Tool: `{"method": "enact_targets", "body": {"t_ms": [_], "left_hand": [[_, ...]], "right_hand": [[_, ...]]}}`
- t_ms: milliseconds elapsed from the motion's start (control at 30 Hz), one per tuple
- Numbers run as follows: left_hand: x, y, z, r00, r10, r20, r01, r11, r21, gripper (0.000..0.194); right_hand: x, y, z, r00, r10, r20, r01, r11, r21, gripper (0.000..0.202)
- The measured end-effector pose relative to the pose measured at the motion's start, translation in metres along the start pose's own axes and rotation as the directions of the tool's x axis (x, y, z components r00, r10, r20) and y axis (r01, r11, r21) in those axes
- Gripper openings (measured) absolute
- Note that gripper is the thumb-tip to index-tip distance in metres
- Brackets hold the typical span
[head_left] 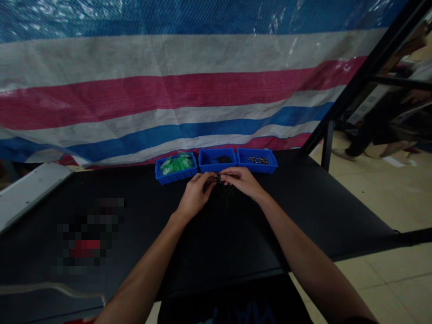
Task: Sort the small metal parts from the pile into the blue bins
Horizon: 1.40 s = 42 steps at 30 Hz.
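My left hand point(199, 188) and my right hand point(243, 181) meet over the black table, in front of the blue bins. Fingers and thumbs of both are pinched together at a small dark piece point(218, 177), too small to name. Just below the fingertips lies a loose heap of thin black pieces point(227, 192). Behind my hands, the middle blue bin point(216, 167) holds small dark pieces point(222, 159). The right blue bin point(259, 168) contains small brass-coloured pieces point(258, 159). Green plastic wrapping point(178, 164) fills the left blue bin point(177, 177).
A striped tarp point(162, 94) hangs behind the black table point(317, 211). At the left are a pale metal panel point(33, 191), a blurred-out item point(86, 247) and a cable point(60, 287). Beyond the dark frame point(326, 144) on the right, a person point(374, 121) is partly visible.
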State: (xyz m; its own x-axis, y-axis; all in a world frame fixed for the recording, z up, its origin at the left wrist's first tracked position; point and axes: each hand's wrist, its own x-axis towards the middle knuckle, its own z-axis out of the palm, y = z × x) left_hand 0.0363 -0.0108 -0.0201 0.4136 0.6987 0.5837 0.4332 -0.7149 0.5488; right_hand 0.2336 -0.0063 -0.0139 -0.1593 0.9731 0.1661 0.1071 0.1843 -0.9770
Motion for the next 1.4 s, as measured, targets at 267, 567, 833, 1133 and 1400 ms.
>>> {"method": "enact_targets", "body": {"t_ms": [267,567,833,1133,1400], "left_hand": [[0.002,0.008,-0.002,0.988,-0.149,-0.027,0.144,0.981,-0.130,0.022],[-0.001,0.002,-0.002,0.991,0.004,0.133,-0.025,0.987,0.158,0.008],[-0.004,0.002,0.000,0.966,-0.005,0.258,-0.088,0.934,0.347,0.006],[-0.001,-0.001,-0.002,0.983,0.020,0.184,-0.069,0.962,0.265,0.008],[0.003,0.005,-0.006,0.998,0.066,-0.010,-0.063,0.986,0.155,0.007]], "right_hand": [[-0.005,-0.005,0.002,0.989,0.001,0.146,-0.006,1.000,0.031,0.021],[-0.001,-0.002,0.000,0.995,0.020,-0.095,-0.008,0.992,0.125,0.021],[0.002,-0.005,0.001,0.979,-0.040,-0.202,0.097,0.954,0.283,0.063],[-0.002,-0.010,0.002,0.986,0.022,-0.164,0.002,0.989,0.149,0.035],[0.001,-0.002,0.002,0.994,-0.020,-0.109,0.024,0.999,0.033,0.019]]}}
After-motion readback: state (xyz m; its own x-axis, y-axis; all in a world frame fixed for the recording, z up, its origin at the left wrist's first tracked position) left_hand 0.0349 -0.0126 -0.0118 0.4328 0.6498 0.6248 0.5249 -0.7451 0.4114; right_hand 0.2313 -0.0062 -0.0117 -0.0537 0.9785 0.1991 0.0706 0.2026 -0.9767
